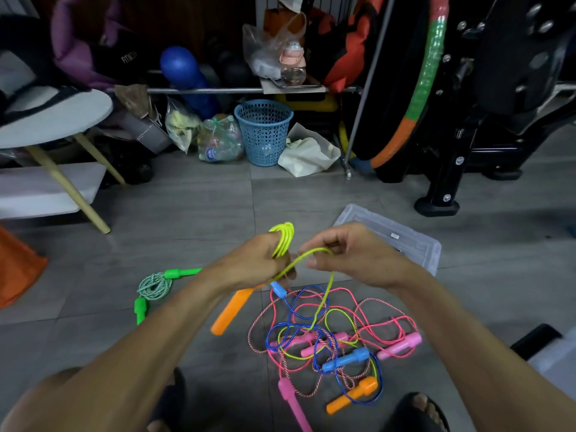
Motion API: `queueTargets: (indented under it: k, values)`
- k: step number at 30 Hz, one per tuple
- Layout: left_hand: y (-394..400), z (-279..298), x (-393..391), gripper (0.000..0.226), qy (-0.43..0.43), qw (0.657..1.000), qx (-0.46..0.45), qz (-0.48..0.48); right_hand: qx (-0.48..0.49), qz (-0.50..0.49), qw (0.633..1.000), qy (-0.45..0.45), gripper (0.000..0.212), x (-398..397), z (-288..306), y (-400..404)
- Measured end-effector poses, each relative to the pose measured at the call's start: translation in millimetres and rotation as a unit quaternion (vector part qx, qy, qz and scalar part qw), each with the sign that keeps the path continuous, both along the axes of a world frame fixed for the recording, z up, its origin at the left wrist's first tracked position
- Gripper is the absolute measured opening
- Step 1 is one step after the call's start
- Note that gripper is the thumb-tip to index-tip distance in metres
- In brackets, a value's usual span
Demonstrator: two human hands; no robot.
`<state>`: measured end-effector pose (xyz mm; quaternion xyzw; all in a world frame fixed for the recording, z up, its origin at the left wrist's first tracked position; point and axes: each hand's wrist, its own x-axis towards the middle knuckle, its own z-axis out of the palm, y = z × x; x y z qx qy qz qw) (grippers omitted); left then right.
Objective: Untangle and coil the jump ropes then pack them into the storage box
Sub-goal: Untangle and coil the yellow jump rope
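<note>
Both hands (311, 260) on yellow rope (282, 240)

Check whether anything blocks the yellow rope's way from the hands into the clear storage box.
Nothing lies between the left hand coiling the yellow rope and the storage box behind the right hand. But the rope's free end still runs down into the tangle of ropes on the floor.

Floor: I see grey tiles (193, 198) with pale grout lines, dimly lit.
Left edge: a round white table (59, 120) on pale wooden legs.
Upper centre: a blue perforated wastebasket (263, 132) beside bagged bottles (219, 140).
Upper right: black exercise machine (498, 88); striped hoop (420, 88) leaning nearby.
</note>
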<state>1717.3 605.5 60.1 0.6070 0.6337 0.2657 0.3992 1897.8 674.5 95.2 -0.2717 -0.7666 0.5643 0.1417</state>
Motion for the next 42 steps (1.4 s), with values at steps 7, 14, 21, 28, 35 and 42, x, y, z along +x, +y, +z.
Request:
queueTargets:
  k: [7,14,21,28,35,42]
  values:
    - [-1.4,10.6,8.8,0.042,-0.206,0.973,-0.099,-0.013,0.074,-0.096,0.992,0.045,0.017,3.9,-3.9,8.0]
    - [-7.0,14.4,12.5,0.033,-0.304,0.940,-0.146,-0.057,0.165,-0.178,0.969,0.052,0.026,-5.2,-15.1,14.1]
    - [-13.2,22.3,-4.2,0.051,-0.521,0.849,-0.082,-0.020,0.012,-0.135,0.991,0.005,0.019,8.7,-29.5,36.1]
    - [-9.0,29.0,-19.5,0.037,-0.606,0.760,0.012,0.237,-0.033,-0.238,0.970,-0.042,0.027,27.4,-62.1,48.5]
    - [-5.7,25.6,-22.7,0.009,-0.579,0.753,0.047,0.308,0.154,-0.217,0.964,0.007,0.021,10.7,-23.9,31.9]
    - [-0.4,15.1,-11.7,0.016,-0.441,0.839,0.108,0.300,0.142,0.013,0.982,-0.127,0.037,-3.8,-4.6,1.5]
